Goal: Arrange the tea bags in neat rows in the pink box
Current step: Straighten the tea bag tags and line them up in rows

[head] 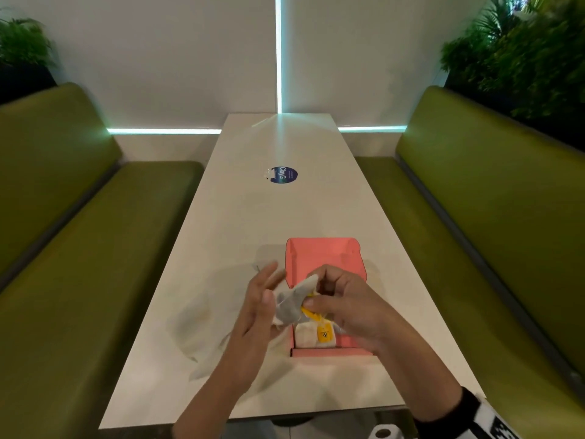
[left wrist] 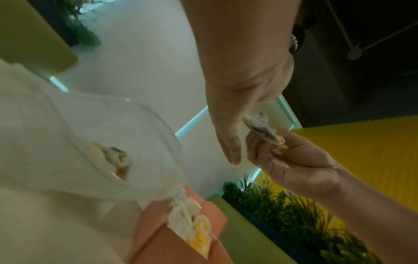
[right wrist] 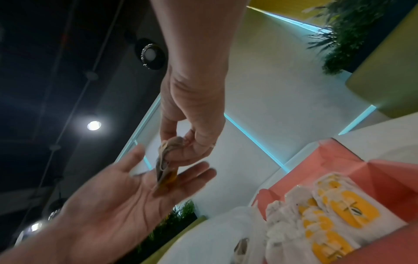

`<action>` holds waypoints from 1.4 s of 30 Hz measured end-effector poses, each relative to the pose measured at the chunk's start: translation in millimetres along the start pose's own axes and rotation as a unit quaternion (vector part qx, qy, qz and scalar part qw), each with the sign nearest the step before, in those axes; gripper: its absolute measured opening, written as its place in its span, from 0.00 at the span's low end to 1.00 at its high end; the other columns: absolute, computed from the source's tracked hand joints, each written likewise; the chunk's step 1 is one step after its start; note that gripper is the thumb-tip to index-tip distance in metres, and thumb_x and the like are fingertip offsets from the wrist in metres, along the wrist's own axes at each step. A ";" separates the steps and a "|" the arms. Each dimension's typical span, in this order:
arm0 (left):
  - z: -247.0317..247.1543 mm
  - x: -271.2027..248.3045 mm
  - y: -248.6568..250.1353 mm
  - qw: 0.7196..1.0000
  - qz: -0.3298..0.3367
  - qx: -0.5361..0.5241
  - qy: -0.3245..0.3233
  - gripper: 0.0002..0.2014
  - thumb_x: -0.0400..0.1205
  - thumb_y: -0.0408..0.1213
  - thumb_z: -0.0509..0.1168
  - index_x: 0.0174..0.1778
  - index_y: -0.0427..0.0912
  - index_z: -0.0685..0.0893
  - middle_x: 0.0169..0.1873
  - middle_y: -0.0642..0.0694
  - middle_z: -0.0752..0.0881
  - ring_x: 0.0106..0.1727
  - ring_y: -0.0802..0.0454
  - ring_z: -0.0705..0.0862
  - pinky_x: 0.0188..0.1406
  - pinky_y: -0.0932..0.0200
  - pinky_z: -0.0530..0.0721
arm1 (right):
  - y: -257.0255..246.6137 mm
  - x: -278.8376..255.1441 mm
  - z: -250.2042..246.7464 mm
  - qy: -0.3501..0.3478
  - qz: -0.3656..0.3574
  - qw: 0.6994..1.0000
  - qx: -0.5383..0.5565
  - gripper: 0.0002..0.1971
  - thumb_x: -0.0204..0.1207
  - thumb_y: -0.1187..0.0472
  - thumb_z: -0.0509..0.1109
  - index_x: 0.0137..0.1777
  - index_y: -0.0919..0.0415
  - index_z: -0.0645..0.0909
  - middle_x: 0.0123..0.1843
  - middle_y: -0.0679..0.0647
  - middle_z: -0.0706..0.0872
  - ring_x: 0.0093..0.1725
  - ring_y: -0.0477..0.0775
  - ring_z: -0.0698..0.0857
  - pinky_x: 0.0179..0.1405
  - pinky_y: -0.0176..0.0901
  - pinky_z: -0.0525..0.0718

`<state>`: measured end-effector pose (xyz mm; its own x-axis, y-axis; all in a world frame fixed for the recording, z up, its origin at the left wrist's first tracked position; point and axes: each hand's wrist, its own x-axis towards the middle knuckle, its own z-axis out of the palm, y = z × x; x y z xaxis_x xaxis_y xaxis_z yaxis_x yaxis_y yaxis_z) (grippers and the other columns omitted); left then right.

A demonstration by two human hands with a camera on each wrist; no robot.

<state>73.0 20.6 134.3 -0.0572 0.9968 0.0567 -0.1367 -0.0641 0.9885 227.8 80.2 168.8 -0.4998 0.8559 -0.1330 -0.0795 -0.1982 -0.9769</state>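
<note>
Nearest the person, both hands are working just above the near half of the pink box (head: pixel 323 253), which is lying open on the white table (head: pixel 240 217). The right hand (head: pixel 345 299) is pinching one tea bag (head: pixel 292 302) between thumb and curled fingers, and in the head view a yellow tag (head: pixel 308 313) is showing just under that thumb. The left hand (head: pixel 256 307) is standing flat beside it, fingers straight and together, palm turned toward the bag; it is gripping nothing. Judging by that pose, the palm is serving as a backstop so the limp pouch can be flattened or squared before it goes down.

Below the hands, at the near end of the box, a row of tea bags (right wrist: pixel 325 218) is already sitting packed side by side, their yellow tags (right wrist: pixel 353 209) facing up. That tidy facing is probably why the held bag is being straightened first: it likely needs to match. The far part of the box is showing bare pink.

Left of the box, a clear container (left wrist: pixel 117 142) is resting on the table with at least one more bag (left wrist: pixel 116 157) in it, so the job looks only partly done.

Beyond the box, a round blue sticker (head: pixel 284 175) is lying on the table, and green benches (head: pixel 79 248) are flanking it on both sides.
</note>
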 end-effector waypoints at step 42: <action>18.3 14.0 -34.1 0.985 0.008 0.172 0.022 0.13 0.72 0.54 0.64 0.49 0.60 0.87 0.45 0.51 0.88 0.37 0.53 0.79 0.42 0.66 0.79 | 14.1 -2.9 -43.2 0.057 -0.032 0.816 -0.575 0.04 0.72 0.59 0.71 0.43 0.58 0.85 0.39 0.42 0.75 0.38 0.42 0.77 0.42 0.37 0.74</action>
<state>94.9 37.6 103.9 -0.1001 0.9922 0.0746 0.2074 -0.0525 0.9768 265.4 95.6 148.2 -0.4368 0.8992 -0.0265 0.7922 0.3705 -0.4850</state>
